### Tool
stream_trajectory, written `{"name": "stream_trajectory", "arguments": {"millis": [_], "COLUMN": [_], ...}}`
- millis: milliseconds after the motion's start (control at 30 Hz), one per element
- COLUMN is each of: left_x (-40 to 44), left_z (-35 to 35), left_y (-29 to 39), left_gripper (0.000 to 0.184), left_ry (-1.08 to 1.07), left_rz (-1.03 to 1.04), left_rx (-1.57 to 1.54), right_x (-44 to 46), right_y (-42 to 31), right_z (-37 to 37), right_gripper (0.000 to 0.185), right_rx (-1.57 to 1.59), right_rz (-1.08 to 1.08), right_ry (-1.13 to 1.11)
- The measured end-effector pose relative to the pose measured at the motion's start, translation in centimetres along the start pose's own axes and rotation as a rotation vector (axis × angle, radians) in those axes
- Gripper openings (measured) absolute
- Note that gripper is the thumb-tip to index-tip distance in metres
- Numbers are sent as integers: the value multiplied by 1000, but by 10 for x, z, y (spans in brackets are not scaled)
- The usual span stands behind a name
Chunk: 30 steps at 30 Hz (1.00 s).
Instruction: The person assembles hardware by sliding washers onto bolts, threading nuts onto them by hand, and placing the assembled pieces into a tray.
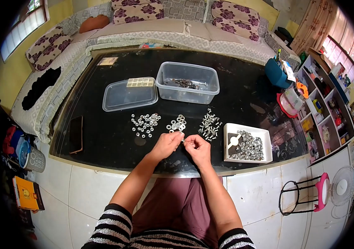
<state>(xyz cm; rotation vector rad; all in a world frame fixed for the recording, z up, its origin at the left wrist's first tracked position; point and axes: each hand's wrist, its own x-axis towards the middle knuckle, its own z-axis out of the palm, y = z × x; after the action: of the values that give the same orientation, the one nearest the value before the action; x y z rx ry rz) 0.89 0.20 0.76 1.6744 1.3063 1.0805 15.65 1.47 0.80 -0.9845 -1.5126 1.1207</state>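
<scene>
My left hand (pixel 169 144) and my right hand (pixel 197 148) meet near the front edge of the black table, fingers pinched around a small metal piece (pixel 182 140) between them, too small to identify. Just beyond them lies a pile of flat washers (pixel 178 124). Left of it is a group of nuts (pixel 145 121), and to the right a heap of short bolts (pixel 210 125). A white box (pixel 268 143) right of my right hand holds many assembled-looking metal pieces (pixel 249 147) and a pale round-headed item (pixel 233 141).
A clear plastic tub (pixel 187 96) with dark small parts stands behind the piles, its lid (pixel 129 99) to the left with a small compartment tray (pixel 141 82). A phone (pixel 76 135) lies far left. A teal container (pixel 277 74) and a jug (pixel 292 99) stand at the right.
</scene>
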Motion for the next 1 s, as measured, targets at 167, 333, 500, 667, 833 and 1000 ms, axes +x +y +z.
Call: {"name": "stream_trajectory", "arguments": {"millis": [167, 333, 500, 667, 833, 1000], "left_x": [-2, -2, -1, 0, -3, -3], "left_z": [1, 1, -2, 3, -1, 1], "left_y": [9, 3, 8, -1, 7, 3], "left_gripper": [20, 21, 29, 29, 18, 17], "left_ry": [55, 15, 6, 71, 54, 31], "left_rz": [35, 43, -2, -54, 25, 31], "left_rx": [-215, -179, -6, -182, -221, -217], "right_x": [0, 0, 0, 0, 0, 0], "right_y": [0, -2, 3, 4, -2, 0], "right_z": [0, 0, 1, 0, 0, 0], "right_gripper": [7, 8, 8, 7, 6, 6], "right_rx": [1, -11, 21, 29, 35, 24], "right_rz": [4, 2, 0, -2, 17, 16], "right_ry": [9, 13, -3, 5, 12, 6]}}
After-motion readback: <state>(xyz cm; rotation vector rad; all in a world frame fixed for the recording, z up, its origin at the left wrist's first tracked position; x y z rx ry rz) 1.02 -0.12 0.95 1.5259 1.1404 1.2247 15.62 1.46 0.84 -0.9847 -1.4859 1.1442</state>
